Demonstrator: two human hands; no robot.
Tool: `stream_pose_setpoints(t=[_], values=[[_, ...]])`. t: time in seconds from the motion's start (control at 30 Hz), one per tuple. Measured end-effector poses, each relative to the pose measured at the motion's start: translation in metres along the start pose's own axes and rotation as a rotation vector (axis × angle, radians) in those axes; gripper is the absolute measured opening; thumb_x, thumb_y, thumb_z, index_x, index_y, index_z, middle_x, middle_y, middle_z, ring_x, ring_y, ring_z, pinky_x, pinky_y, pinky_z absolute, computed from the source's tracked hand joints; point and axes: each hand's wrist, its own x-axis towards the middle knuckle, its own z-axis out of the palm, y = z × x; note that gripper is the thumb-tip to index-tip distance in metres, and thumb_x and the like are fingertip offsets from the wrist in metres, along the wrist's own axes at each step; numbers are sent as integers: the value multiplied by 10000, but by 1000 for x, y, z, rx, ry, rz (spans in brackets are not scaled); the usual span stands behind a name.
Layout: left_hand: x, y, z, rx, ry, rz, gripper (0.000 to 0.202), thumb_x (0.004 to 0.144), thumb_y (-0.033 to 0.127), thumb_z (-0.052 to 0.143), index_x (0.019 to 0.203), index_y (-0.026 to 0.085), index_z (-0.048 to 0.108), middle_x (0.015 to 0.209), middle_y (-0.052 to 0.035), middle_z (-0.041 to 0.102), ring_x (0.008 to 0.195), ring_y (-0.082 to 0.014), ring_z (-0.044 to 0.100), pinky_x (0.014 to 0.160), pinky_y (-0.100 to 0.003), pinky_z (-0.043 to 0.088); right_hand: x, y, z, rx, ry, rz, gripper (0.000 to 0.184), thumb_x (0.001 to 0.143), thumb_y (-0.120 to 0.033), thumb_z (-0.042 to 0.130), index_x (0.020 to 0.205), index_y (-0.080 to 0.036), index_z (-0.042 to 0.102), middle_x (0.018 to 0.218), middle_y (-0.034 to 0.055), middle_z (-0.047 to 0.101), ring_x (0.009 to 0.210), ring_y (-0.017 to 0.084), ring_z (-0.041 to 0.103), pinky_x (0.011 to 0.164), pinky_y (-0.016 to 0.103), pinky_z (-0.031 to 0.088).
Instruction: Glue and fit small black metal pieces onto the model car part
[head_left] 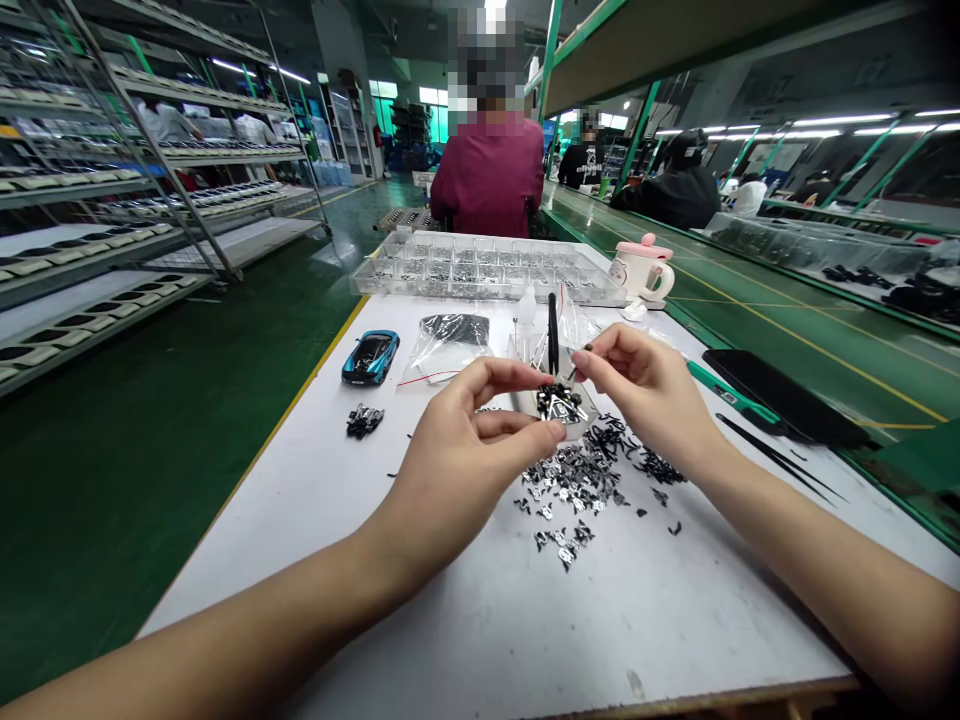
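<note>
My left hand (465,440) is raised over the white table (420,600), fingers curled and thumb and forefinger pinched on a small dark piece I cannot make out. My right hand (645,390) is close beside it, fingertips pinched on a tiny dark part (583,350). Between and just below the hands stands a small clear dish (559,405) with several silver-black parts and a black stick upright in it. A scattered heap of small black and silver parts (592,470) lies on the table under the right hand.
A blue toy car (370,357), a small clump of parts (364,421), clear bags (454,340), a compartment tray (480,268), a pink-white mug (641,268), a green-handled tool (731,398), black tweezers (780,457) and a dark phone (784,395). A person in red sits ahead; racks stand left.
</note>
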Motion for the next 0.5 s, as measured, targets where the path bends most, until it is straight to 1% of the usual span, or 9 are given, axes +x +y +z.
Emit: stream_pose_setpoints(t=[0.03,0.13,0.17,0.2,0.23,0.33,0.4,0.43,0.5], values=[[0,0,0,0,2,-2,223,848,207,789,1004,192,631,1180,34,697,783,-52,713,717,-125,571,2,-1,-4,18,47,-24,193,914,-301,734,789,-207,620,712,8,633,623,147,509,582,319,353],[1,1,-1,6,3,-1,221,851,207,789,1018,193,645,1158,33,703,799,-56,716,717,-115,569,5,-6,-21,131,325,-167,203,889,-245,746,768,-221,586,686,-20,557,654,138,501,626,312,372],[2,1,-2,6,5,4,227,851,209,791,1023,193,645,1164,33,702,805,-57,718,721,-114,569,4,-8,-25,179,379,-186,224,879,-232,747,750,-221,563,671,-28,524,653,133,495,625,305,371],[3,1,-3,1,13,14,234,852,212,793,1030,193,642,1172,33,701,814,-59,722,728,-113,570,3,-10,-28,218,382,-168,236,876,-229,746,741,-218,553,663,-29,514,642,128,490,614,297,369],[4,0,-3,-6,28,29,241,854,216,795,1035,192,639,1179,32,701,819,-60,725,734,-113,569,0,-13,-28,244,334,-117,240,878,-238,749,738,-213,555,659,-26,526,625,123,488,596,288,368],[5,-3,-6,-29,92,83,245,869,241,785,1045,182,625,1223,19,692,832,-76,728,744,-143,579,-14,-18,-18,247,34,104,245,875,-309,784,755,-193,605,633,-8,588,550,109,479,522,261,352],[6,-5,-7,-45,130,113,248,881,258,769,1048,175,607,1276,-3,674,858,-97,729,760,-180,595,-22,-22,-8,233,-132,193,271,841,-333,814,740,-186,610,589,-11,588,503,98,448,476,244,315],[6,-5,-7,-53,139,124,249,882,259,766,1045,173,598,1293,-13,666,866,-106,730,760,-194,602,-25,-23,-4,229,-189,222,275,828,-327,822,733,-184,607,581,-11,595,494,92,437,465,237,301],[6,-5,-6,-64,140,132,254,873,240,768,1038,171,587,1290,-20,667,867,-114,731,753,-204,611,-28,-25,2,229,-256,258,278,824,-311,818,725,-183,592,590,-9,619,495,85,434,462,224,296]])
